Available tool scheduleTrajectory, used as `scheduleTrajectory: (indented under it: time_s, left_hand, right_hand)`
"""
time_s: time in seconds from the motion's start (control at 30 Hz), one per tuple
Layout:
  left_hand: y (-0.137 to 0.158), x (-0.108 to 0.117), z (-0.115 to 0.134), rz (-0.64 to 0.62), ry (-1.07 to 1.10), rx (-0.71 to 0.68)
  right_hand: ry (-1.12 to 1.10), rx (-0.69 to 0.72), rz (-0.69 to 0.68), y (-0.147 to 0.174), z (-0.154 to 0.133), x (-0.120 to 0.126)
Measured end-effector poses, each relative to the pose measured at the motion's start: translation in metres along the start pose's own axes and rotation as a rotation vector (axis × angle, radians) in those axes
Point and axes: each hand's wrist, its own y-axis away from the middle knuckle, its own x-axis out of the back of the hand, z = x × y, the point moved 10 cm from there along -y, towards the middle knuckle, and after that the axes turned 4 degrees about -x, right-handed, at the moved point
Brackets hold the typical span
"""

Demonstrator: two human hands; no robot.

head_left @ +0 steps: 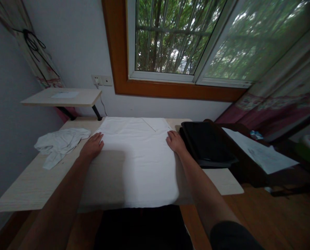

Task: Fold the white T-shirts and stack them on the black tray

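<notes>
A large white cloth (141, 156) lies spread over the desk, fairly smooth with a few faint creases. A thin dark line shows near its far edge; I cannot tell whether it is a seam or a thread. My left hand (92, 146) rests flat on the cloth's left edge, fingers extended. On the opposite edge lies my right hand (175, 140), its fingers spread and slightly bent against the fabric. Neither hand visibly grips anything. Left of my left hand is a crumpled white cloth (62, 142).
Black flat cases or folders (207, 142) are stacked on the desk (22, 187) to the right. A raised shelf (40, 99) stands at the back left. Beyond the stack, a paper sheet (259, 149) lies on a dark surface. A window (181, 41) is ahead.
</notes>
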Motion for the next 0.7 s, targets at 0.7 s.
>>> scheduleTrajectory:
  time_s: [0.7]
  left_hand:
    - [-0.0003, 0.0026, 0.0024, -0.019, 0.006, 0.013]
  right_hand:
    - [-0.013, -0.032, -0.009, 0.0005, 0.0032, -0.002]
